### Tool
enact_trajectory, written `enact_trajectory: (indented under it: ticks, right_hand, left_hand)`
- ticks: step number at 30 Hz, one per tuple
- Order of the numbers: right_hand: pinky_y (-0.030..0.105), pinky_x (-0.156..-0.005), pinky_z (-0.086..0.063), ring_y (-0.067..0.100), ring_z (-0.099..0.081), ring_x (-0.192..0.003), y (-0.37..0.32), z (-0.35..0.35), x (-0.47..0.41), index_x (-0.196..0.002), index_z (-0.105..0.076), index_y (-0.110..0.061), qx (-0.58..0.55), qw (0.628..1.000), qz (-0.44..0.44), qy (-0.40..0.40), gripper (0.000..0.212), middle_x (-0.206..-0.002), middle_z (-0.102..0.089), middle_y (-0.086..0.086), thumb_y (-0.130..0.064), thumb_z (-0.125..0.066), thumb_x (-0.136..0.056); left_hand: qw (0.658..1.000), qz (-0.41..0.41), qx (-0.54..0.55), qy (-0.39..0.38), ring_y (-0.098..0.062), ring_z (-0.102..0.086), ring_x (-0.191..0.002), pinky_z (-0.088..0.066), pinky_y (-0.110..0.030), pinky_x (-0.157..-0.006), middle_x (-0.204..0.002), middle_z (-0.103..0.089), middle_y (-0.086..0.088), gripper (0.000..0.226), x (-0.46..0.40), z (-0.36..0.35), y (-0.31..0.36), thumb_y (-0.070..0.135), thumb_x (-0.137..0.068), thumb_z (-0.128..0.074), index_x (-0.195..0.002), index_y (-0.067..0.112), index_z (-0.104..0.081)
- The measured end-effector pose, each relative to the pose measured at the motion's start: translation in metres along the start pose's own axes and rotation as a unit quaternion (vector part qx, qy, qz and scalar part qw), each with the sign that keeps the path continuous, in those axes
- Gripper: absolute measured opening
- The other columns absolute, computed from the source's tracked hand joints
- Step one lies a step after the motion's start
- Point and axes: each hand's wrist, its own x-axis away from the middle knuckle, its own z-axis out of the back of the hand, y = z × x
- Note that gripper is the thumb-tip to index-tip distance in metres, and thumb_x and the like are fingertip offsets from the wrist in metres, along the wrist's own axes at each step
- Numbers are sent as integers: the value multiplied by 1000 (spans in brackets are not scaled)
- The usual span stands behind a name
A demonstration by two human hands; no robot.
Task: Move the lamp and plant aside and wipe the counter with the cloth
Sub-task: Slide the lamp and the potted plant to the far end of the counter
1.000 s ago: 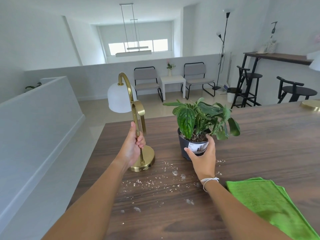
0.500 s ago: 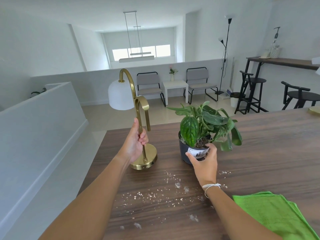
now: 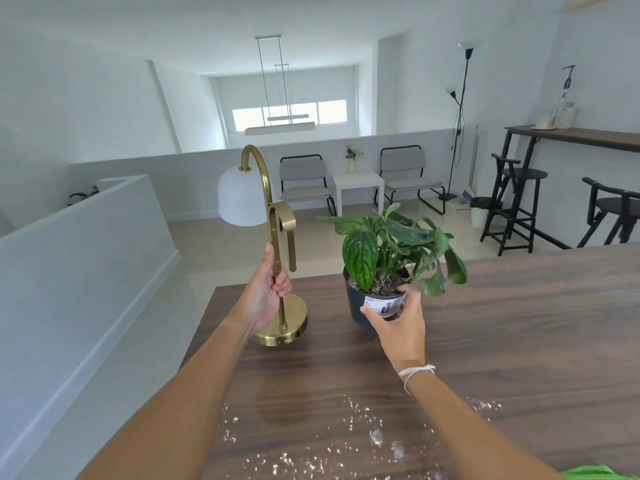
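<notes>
Nearest, white crumbs strewn on the counter, unwiped; cloth barely visible, near right. Farther, left hand wrapped around the lamp stem, right hand cupping the plant pot, both toward the far left edge. Moving underway; wiping left.

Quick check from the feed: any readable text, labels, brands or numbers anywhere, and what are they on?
White sticker on the black plant pot, partly under the right hand: small print and a dark barcode-like block, too blurred to read.
Brass lamp, held in the left hand: no marking visible.
Green cloth: only a corner shows, no text.
Nothing else carries readable writing.
</notes>
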Motion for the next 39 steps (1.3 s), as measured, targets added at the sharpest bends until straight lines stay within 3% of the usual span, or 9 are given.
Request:
enact_trajectory:
  ticks: [2, 6, 10, 13, 18, 21, 24, 33, 39]
  right_hand:
    - [29, -84, -46, 17, -55, -102, -1, -12, -10, -112, -40, -28, 3, 1000, -1, -8, 66, -114, -54, -2, -26, -83, -62]
    - [27, -81, -44, 17, -54, -101, 0, -35, -30, -113, -40, -26, 7, 1000, -1, -13, 67, -115, -54, 0, -25, -83, -62]
    - [26, -82, -45, 16, -53, -102, 4, -57, -43, -114, -38, -27, 16, 1000, -4, -18, 69, -117, -53, 0, -27, -83, -62]
    - [25, -82, -45, 15, -53, -101, 8, -72, -49, -114, -38, -28, 23, 999, 2, -25, 69, -117, -53, -1, -27, -83, -62]
    - [25, -81, -44, 16, -53, -101, 13, -87, -53, -114, -39, -25, 33, 999, 5, -37, 68, -118, -53, 0, -26, -83, -62]
    - [24, -81, -44, 14, -52, -101, 13, -88, -52, -113, -40, -26, 30, 999, 6, -34, 68, -117, -54, 0, -25, -83, -61]
    - [22, -81, -43, 12, -51, -100, 17, -98, -53, -114, -40, -25, 35, 999, 4, -42, 68, -117, -53, 0, -25, -84, -61]
    - [20, -81, -40, 8, -47, -99, 24, -106, -54, -116, -38, -27, 42, 998, 4, -48, 69, -119, -51, -1, -26, -83, -63]
    - [24, -86, -41, 15, -49, -114, 25, -103, -51, -125, -35, -29, 53, 996, 12, -64, 72, -131, -48, 0, -27, -79, -68]
  left_hand:
    - [1000, 1, 1, 3, -10, -23, -51, -26, -27, -62, -51, -28, 9, 37, -12, 7, -1, 69, -75, -42, -95, 38, -47]
    - [1000, 8, -11, 19, -11, -23, -51, -25, -29, -63, -51, -27, 11, 32, -34, 20, -7, 69, -74, -40, -83, 38, -44]
    - [999, 23, 1, 32, -10, -23, -52, -24, -28, -63, -52, -27, 11, 58, -54, 38, -20, 71, -73, -42, -119, 36, -39]
    - [999, 21, -1, 24, -11, -25, -51, -25, -29, -63, -53, -26, 10, 52, -65, 51, -28, 72, -74, -42, -100, 28, -49]
    - [999, 23, -14, 16, -11, -25, -50, -24, -30, -62, -53, -24, 10, 46, -73, 64, -35, 72, -75, -38, -83, 27, -46]
    - [999, 32, 1, 13, -11, -24, -51, -24, -29, -62, -54, -24, 9, 60, -74, 63, -32, 71, -75, -40, -107, 21, -50]
    - [998, 52, 22, 24, -10, -23, -51, -24, -28, -61, -55, -24, 8, 80, -79, 74, -37, 70, -76, -40, -142, 27, -29]
    - [997, 66, 31, 10, -10, -24, -51, -26, -28, -61, -54, -25, 9, 89, -84, 84, -45, 74, -69, -46, -142, 27, -28]
    - [997, 67, 42, 22, -10, -25, -52, -27, -27, -61, -55, -29, 8, 81, -82, 84, -44, 69, -75, -42, -142, 26, -29]
